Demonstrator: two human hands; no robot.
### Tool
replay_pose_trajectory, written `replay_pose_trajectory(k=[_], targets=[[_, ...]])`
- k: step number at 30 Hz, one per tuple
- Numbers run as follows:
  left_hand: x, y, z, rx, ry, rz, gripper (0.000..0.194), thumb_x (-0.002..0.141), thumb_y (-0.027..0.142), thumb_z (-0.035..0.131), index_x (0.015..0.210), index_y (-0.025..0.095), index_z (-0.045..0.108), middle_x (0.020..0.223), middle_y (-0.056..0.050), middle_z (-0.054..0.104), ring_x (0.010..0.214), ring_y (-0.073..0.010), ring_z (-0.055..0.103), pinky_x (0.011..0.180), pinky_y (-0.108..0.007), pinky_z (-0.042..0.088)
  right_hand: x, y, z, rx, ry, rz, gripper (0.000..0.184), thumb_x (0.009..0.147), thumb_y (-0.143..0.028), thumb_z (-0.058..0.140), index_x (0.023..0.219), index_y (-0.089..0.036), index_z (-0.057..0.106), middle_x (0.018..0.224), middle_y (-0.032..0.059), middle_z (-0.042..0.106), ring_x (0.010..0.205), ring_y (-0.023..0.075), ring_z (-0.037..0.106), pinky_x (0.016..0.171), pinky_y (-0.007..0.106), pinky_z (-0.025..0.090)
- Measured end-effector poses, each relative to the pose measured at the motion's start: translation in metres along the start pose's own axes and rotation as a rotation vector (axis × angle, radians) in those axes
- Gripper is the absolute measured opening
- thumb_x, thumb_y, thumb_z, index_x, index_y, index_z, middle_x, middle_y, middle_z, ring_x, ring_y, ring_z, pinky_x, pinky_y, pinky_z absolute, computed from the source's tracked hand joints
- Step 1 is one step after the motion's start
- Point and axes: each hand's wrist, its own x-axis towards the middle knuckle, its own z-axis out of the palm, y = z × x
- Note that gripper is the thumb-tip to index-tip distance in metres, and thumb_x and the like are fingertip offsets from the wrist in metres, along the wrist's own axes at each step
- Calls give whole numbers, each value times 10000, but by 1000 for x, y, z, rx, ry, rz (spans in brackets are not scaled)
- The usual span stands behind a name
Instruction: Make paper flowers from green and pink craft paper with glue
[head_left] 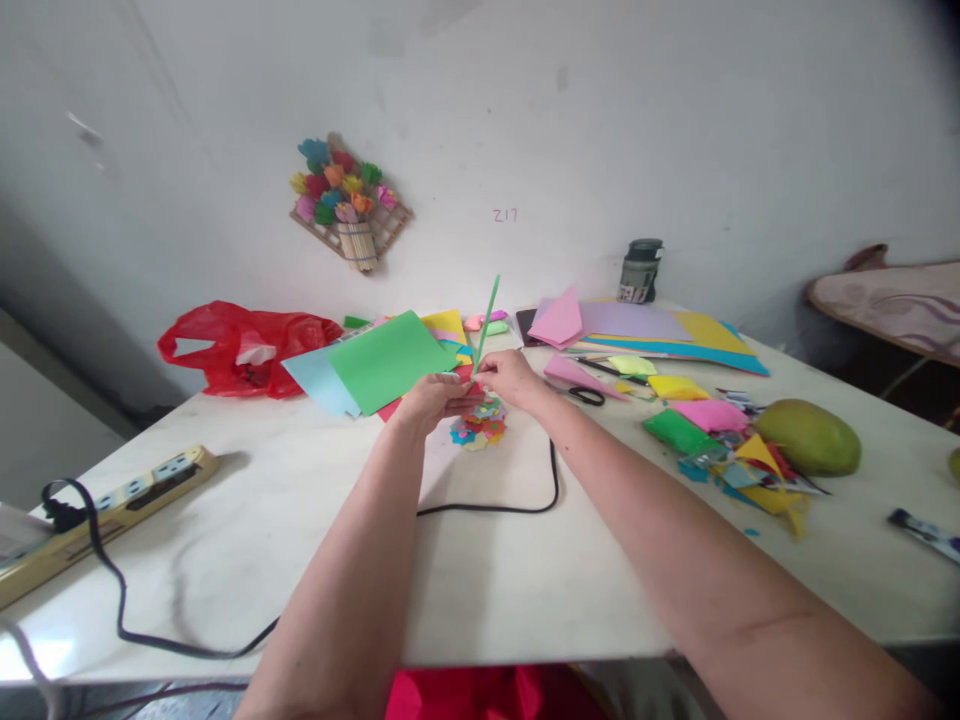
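A narrow green paper strip [486, 325] stands up at a slant, its lower end between my two hands. Fingertips of my right hand [508, 376] are closed in a pinch on that lower end. My left hand [441, 398] has its fingers stretched out flat, touching or just under the strip's end; its grip there is partly hidden. Just below the hands, a cluster of small colourful paper flowers [480, 430] lies on the white table [480, 600]. A green paper sheet [390, 362] lies behind my left hand, over a light blue sheet [319, 378].
A red plastic bag [225, 345] is at back left, a power strip [142, 505] with a black cord at left. Scissors [586, 396], coloured sheets [645, 322], clay packets [682, 432], paper scraps [757, 480] and a green mango [808, 437] lie right. A bottle [640, 272] stands behind.
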Motion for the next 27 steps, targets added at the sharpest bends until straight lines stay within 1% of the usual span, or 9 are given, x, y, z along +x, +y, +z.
replay_pose_trajectory(k=[5, 9, 13, 17, 19, 21, 23, 24, 27], targets=[[-2, 1, 2, -28, 18, -35, 100, 665, 126, 653, 742, 85, 605, 686, -127, 682, 703, -211, 660, 703, -317, 515, 0, 0, 1, 5, -5, 6, 59, 662, -141, 609, 611, -137, 639, 520, -15, 582, 551, 103, 533, 564, 205, 389], [-3, 2, 2, -17, 43, -73, 86, 678, 131, 646, 729, 80, 599, 691, -141, 680, 690, -226, 661, 673, -332, 527, 1, 4, 3, 47, -1, 14, 54, 657, -138, 609, 607, -135, 628, 510, -20, 573, 545, 105, 546, 553, 205, 400], [-2, 2, 0, -4, 32, -80, 108, 667, 151, 665, 726, 85, 602, 702, -145, 682, 670, -227, 661, 641, -321, 534, 2, 8, 4, 106, -19, 42, 50, 654, -134, 604, 606, -132, 618, 505, -25, 564, 516, 98, 544, 534, 203, 411], [-1, 2, 1, -14, 31, -65, 114, 669, 147, 662, 730, 79, 593, 695, -149, 678, 669, -234, 662, 631, -322, 533, 1, 7, 2, 256, -71, 138, 67, 657, -124, 598, 590, -123, 593, 487, -33, 540, 471, 83, 530, 494, 193, 419], [-2, 2, 2, -5, 50, -60, 101, 680, 143, 648, 733, 81, 589, 691, -146, 677, 666, -231, 663, 634, -320, 533, 1, 4, -1, 339, -115, 198, 80, 667, -112, 587, 588, -120, 582, 489, -34, 534, 445, 69, 511, 470, 184, 423], [-2, 2, 2, 5, 73, -54, 90, 687, 144, 638, 733, 84, 590, 703, -145, 678, 672, -232, 663, 632, -318, 534, 1, 3, -8, 380, -149, 222, 65, 671, -100, 579, 611, -120, 591, 511, -27, 547, 445, 62, 503, 460, 181, 431], [-2, 2, 2, 6, 81, -54, 84, 696, 151, 625, 737, 82, 598, 725, -149, 680, 690, -237, 662, 629, -314, 536, 3, 3, -18, 347, -160, 223, 43, 667, -100, 581, 652, -124, 614, 544, -10, 572, 461, 70, 511, 451, 186, 435], [-2, 2, 2, 0, 82, -59, 82, 704, 153, 613, 739, 79, 604, 733, -150, 680, 698, -238, 662, 629, -313, 537, 4, 4, -24, 294, -155, 230, 45, 665, -103, 582, 662, -125, 621, 553, 1, 581, 466, 78, 516, 443, 190, 431], [0, 2, 1, -43, 92, -94, 91, 727, 144, 567, 751, 70, 615, 732, -152, 679, 708, -233, 661, 642, -308, 541, 9, 13, -46, 20, -127, 261, 79, 655, -88, 568, 645, -127, 636, 544, 33, 595, 489, 115, 545, 461, 215, 427]])
